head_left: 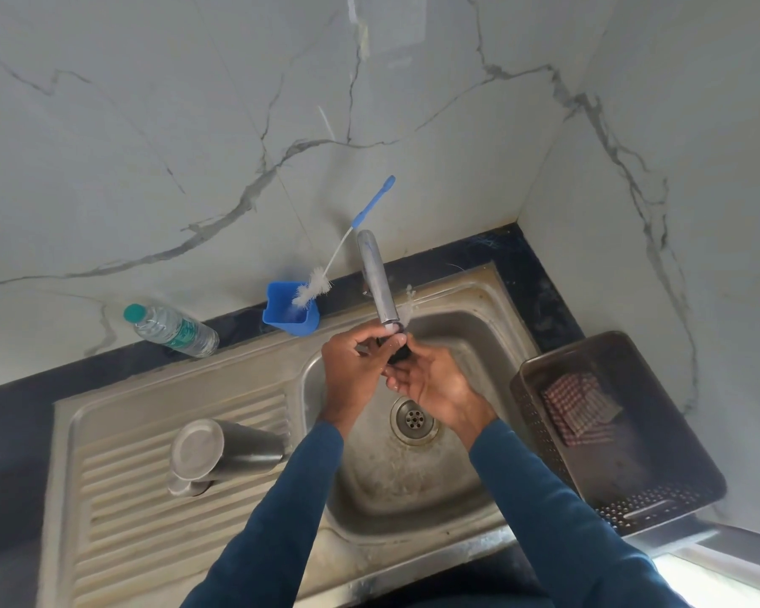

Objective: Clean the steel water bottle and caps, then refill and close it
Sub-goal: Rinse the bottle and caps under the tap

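Black cap [399,354] sits under the tap [376,283], pinched by left hand [355,370] and cupped in right hand [431,381].

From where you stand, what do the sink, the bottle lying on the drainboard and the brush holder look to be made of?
The sink looks like brushed stainless steel, dull grey with water stains. The steel bottle lying on the drainboard has a similar satin metal sheen. The blue brush holder appears to be moulded plastic, evenly coloured and matte.

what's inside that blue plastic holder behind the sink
A white-bristled bottle brush with a blue handle stands bristles-down in the blue plastic holder, leaning toward the steel tap. The holder's bottom is hidden.
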A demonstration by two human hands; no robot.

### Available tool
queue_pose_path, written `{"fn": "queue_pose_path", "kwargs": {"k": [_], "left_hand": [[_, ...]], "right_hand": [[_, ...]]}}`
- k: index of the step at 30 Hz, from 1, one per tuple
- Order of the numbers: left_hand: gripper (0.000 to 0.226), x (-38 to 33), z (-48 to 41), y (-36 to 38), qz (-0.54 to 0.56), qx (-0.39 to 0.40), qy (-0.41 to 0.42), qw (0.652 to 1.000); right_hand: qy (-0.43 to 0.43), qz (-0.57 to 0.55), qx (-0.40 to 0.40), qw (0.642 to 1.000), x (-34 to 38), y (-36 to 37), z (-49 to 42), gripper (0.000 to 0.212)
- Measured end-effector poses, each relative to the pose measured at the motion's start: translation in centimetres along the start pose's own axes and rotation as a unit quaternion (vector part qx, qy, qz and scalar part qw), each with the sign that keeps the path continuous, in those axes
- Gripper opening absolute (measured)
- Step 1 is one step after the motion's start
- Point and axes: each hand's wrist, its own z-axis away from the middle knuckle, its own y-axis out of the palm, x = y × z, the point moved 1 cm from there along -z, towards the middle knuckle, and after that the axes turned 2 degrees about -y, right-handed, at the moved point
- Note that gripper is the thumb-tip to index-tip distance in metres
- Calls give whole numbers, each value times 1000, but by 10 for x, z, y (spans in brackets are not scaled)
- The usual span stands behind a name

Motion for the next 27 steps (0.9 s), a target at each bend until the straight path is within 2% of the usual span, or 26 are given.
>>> {"fn": "queue_pose_path", "kwargs": {"k": [4, 7, 9, 12, 14, 18, 20, 23, 27], "left_hand": [[18, 4, -3, -7, -23, -23, 1, 999], [29, 11, -2, -14, -63, 4, 3, 998], [42, 17, -1, -15, -93, 36, -12, 995], [40, 19, -1, -13, -134, 76, -1, 988], [39, 18, -1, -12, -132, 88, -4, 987], [34, 15, 0, -13, -82, 78, -22, 993], [35, 13, 0, -13, -64, 70, -32, 995], [43, 11, 0, -13, -65, 66, -29, 995], [67, 11, 2, -13, -84, 58, -30, 994]], "right_hand": [[-24, 13, -4, 1000, 1, 0, -4, 46], [-79, 99, -45, 991, 7, -3, -1, 46], [-115, 181, -78, 974, 10, -4, 1, 43], [-157, 273, -116, 942, 13, 1, 6, 48], [-194, 304, -115, 925, 14, 4, 9, 48], [-232, 335, -70, 911, 16, 6, 9, 40], [-221, 321, -62, 919, 16, 5, 5, 40], [-215, 285, -50, 933, 13, 3, 0, 39], [-232, 281, -44, 930, 13, 2, -5, 29]]}}
